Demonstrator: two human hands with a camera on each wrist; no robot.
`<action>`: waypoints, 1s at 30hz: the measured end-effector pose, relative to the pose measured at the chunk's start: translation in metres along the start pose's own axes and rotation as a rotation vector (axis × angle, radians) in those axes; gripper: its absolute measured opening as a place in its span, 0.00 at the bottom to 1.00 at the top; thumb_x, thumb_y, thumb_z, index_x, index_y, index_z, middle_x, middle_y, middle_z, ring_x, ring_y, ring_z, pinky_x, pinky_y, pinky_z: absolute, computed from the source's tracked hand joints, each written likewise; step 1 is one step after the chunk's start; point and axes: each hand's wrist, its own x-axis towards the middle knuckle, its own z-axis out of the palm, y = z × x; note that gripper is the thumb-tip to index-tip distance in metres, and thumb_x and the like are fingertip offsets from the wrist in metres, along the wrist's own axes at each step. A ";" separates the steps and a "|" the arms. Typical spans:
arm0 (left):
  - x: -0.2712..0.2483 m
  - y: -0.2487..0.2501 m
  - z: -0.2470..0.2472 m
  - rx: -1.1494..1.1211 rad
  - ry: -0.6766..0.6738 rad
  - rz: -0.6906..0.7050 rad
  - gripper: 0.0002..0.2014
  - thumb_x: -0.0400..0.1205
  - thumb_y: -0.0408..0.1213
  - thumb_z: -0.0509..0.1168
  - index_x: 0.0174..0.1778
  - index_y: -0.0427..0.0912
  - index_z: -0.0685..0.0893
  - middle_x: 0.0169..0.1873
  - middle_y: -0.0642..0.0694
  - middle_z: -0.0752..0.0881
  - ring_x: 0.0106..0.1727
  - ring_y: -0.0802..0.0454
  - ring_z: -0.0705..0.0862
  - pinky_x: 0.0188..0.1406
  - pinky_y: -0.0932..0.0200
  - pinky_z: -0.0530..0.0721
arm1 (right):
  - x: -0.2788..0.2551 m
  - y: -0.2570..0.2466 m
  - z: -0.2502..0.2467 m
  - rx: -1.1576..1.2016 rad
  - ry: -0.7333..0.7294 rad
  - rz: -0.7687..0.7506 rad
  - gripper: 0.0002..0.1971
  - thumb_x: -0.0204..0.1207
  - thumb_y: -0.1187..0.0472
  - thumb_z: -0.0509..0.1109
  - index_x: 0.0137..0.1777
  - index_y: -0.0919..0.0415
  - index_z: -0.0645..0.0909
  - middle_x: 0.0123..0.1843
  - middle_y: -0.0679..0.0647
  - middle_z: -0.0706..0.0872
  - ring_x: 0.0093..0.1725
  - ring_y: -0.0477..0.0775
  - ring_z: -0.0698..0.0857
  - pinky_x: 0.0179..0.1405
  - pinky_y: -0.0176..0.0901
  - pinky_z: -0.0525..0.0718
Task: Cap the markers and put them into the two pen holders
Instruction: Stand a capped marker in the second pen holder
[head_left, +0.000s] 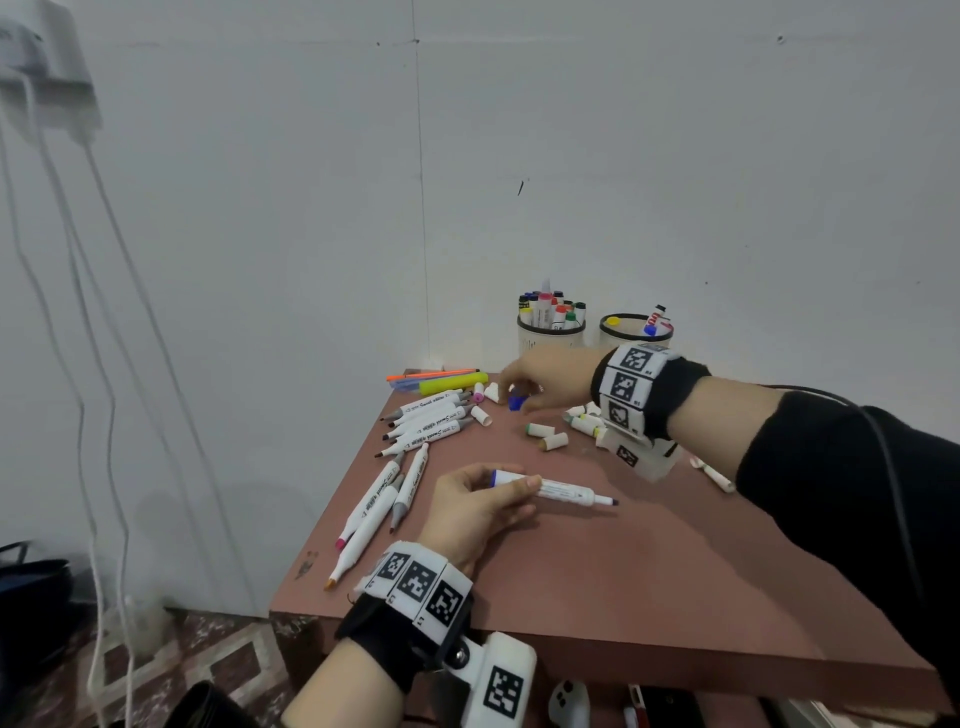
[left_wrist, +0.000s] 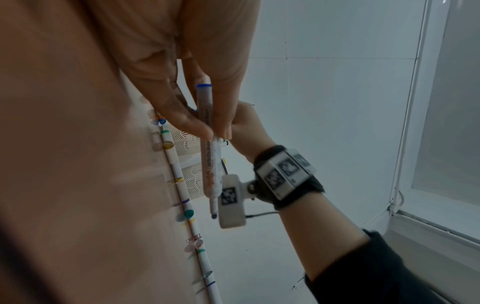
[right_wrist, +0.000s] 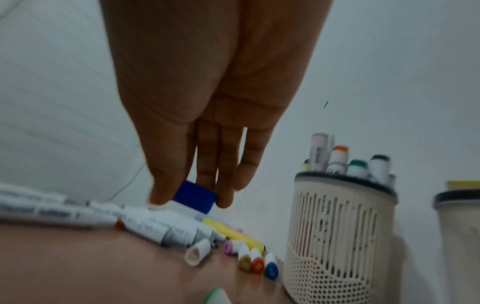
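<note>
Markers lie scattered over a reddish-brown worktop that stands against a white wall. The left hand holds an uncapped white marker above the near middle of the worktop, thumb and fingers curled round its barrel; its blue rear end points left and the dark blue tip points right. The left wrist view shows the same marker pinched between thumb and fingertips, with no cap on the tip.

The right hand reaches across to the far side of the worktop, and its thumb and fingertips pinch a blue cap. In the right wrist view the blue cap sits between the thumb and the first fingers, just above a row of grey-ended markers; whether it is clear of the surface is hard to tell through the blur.

Two cream pen holders stand at the back near the wall: the left holder is packed with capped markers, the right holder has only a few. A group of uncapped white markers lies on the left part of the worktop, with a yellow highlighter behind them. Loose white caps lie between the two hands.
</note>
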 end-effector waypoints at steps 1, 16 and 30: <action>-0.001 0.001 0.000 -0.001 0.000 0.002 0.07 0.71 0.22 0.73 0.42 0.30 0.84 0.34 0.39 0.87 0.27 0.51 0.85 0.26 0.66 0.84 | -0.009 0.000 -0.005 0.036 0.017 0.015 0.20 0.79 0.61 0.69 0.71 0.57 0.76 0.51 0.56 0.87 0.43 0.48 0.78 0.38 0.33 0.70; -0.008 0.004 0.003 -0.006 0.011 0.006 0.05 0.74 0.22 0.70 0.44 0.32 0.82 0.33 0.40 0.87 0.26 0.55 0.84 0.24 0.66 0.84 | -0.144 -0.041 0.021 1.201 0.687 0.329 0.13 0.75 0.69 0.73 0.57 0.57 0.87 0.43 0.54 0.90 0.41 0.46 0.88 0.42 0.33 0.84; -0.009 0.003 0.005 -0.017 0.010 0.028 0.01 0.78 0.25 0.67 0.43 0.33 0.82 0.29 0.44 0.88 0.29 0.55 0.88 0.31 0.68 0.86 | -0.152 -0.046 0.103 2.495 1.108 0.505 0.03 0.77 0.69 0.67 0.47 0.64 0.82 0.35 0.55 0.89 0.34 0.48 0.87 0.43 0.37 0.77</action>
